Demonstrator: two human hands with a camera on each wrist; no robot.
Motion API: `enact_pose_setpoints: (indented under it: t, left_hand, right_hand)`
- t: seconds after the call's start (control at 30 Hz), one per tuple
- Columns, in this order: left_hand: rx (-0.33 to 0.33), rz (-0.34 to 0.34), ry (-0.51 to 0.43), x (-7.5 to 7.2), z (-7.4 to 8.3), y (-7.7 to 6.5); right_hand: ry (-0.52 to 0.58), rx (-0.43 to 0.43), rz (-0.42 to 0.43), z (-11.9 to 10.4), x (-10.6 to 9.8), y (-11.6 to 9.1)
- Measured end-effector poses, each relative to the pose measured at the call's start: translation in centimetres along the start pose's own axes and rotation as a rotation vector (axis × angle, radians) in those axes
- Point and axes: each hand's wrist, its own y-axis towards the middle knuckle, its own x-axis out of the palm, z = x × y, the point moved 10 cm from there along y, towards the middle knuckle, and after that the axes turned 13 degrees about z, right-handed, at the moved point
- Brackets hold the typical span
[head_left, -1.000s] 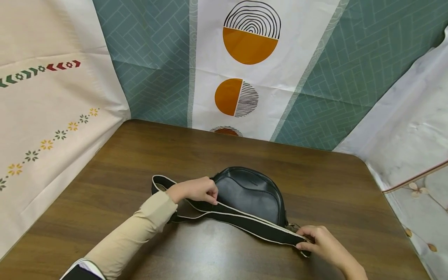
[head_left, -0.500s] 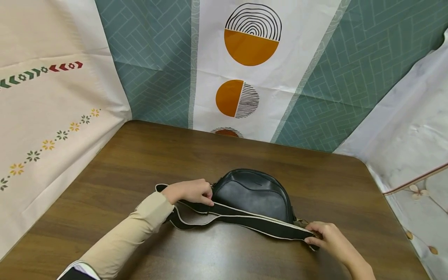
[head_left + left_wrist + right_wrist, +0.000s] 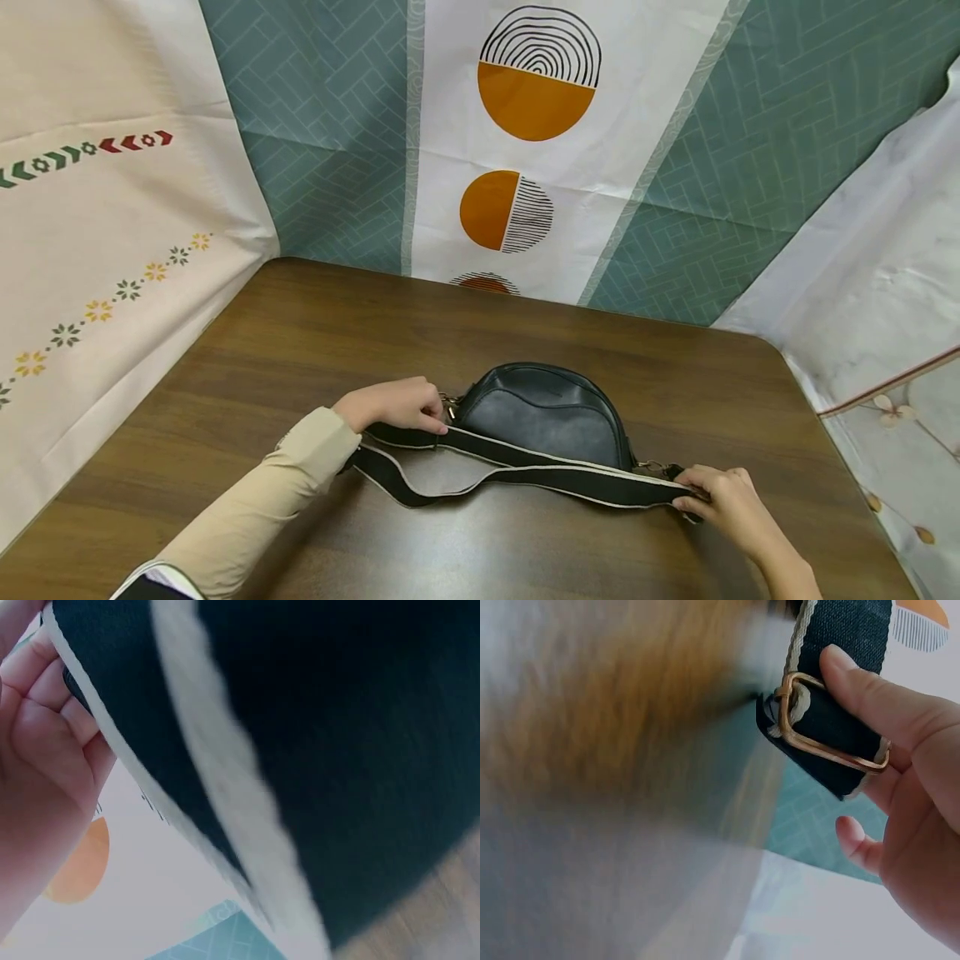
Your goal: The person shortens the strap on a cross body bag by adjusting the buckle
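Observation:
A black half-round bag lies on the table with a wide black strap edged in cream stretched along its front. At the bag's left end my left hand pinches the strap between thumb and fingers. The strap fills much of the left wrist view, beside the curled fingers. My right hand grips the strap's other end, just past the bag's right corner. In the right wrist view the thumb presses on the strap near a gold-coloured slider buckle. Metal clips show at the bag's left side.
The brown wooden table reaches back to a green and white patterned cloth. A cream cloth hangs at the left and a pale one at the right. Part of the strap loops loosely in front of the bag.
Both hands have moved apart, the left to the left and the right to the right, drawing the strap out longer. The bag has shifted slightly right, and its left clip has come into view.

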Motion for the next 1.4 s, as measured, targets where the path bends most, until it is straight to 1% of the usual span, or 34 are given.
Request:
enact_pose_setpoints:
  t: [0.23,0.33,0.4,0.5,0.53,0.63,0.73,0.77,0.87,0.9,0.97,1.1,1.17,1.23,1.33,1.37,1.4]
  left_hand:
    - [-0.035,-0.007,0.012,0.0,-0.5,-0.1]
    - [-0.051,-0.012,0.000,0.0,-0.8,-0.2]
    - [-0.058,-0.015,-0.003,-0.1,-0.9,-0.3]
    - [-0.034,-0.015,-0.013,-0.4,-0.6,-0.7]
    - [-0.005,-0.008,-0.008,-0.6,-0.3,-0.8]
    - [0.014,-0.013,-0.011,-0.8,-0.2,-1.0]
    - [-0.032,-0.012,0.026,-1.0,-1.2,-1.1]
    - [-0.082,-0.019,0.047,-1.0,-2.0,-1.3]
    - [-0.172,-0.008,0.103,-1.4,-3.9,-1.9]
    - [-0.191,-0.004,0.109,-1.5,-4.3,-2.2]
    - [-0.208,0.010,0.098,-1.8,-4.8,-2.6]
    - [-0.197,0.045,0.034,-2.2,-4.9,-3.0]
    - [-0.209,0.051,0.017,-2.2,-5.1,-3.3]
    - [-0.221,0.058,0.014,-2.2,-5.4,-3.6]
    - [-0.205,0.065,0.060,-2.2,-5.5,-3.9]
    - [-0.193,0.068,0.076,-2.1,-5.5,-4.0]
    - [-0.185,0.073,0.091,-2.0,-5.5,-4.1]
  right_hand:
    - [-0.096,0.100,-0.069,2.3,-0.3,-0.6]
    - [-0.120,0.130,-0.093,3.1,-0.4,-1.0]
    - [-0.133,0.134,-0.098,3.4,-0.5,-1.0]
    - [-0.147,0.149,-0.107,3.8,-0.6,-0.9]
    - [-0.155,0.149,-0.106,3.9,-0.6,-0.9]
    - [-0.172,0.136,-0.090,4.1,-0.8,-0.6]
    - [-0.183,0.101,-0.065,4.1,-0.9,-0.4]
    - [-0.184,0.092,-0.058,4.1,-1.0,-0.4]
    - [-0.204,0.076,-0.042,4.4,-1.2,-0.3]
    - [-0.214,0.077,-0.040,4.6,-1.3,-0.3]
    - [-0.233,0.076,-0.033,4.8,-1.4,-0.3]
    - [-0.237,0.078,-0.042,5.0,-1.4,-0.2]
    - [-0.204,0.113,-0.083,5.0,-1.1,-0.3]
    - [-0.163,0.173,-0.164,5.1,-0.5,-0.5]
    - [-0.099,0.257,-0.282,4.9,0.5,-0.9]
    - [-0.082,0.278,-0.312,4.7,0.7,-1.1]
    - [-0.075,0.287,-0.325,4.6,0.9,-1.1]
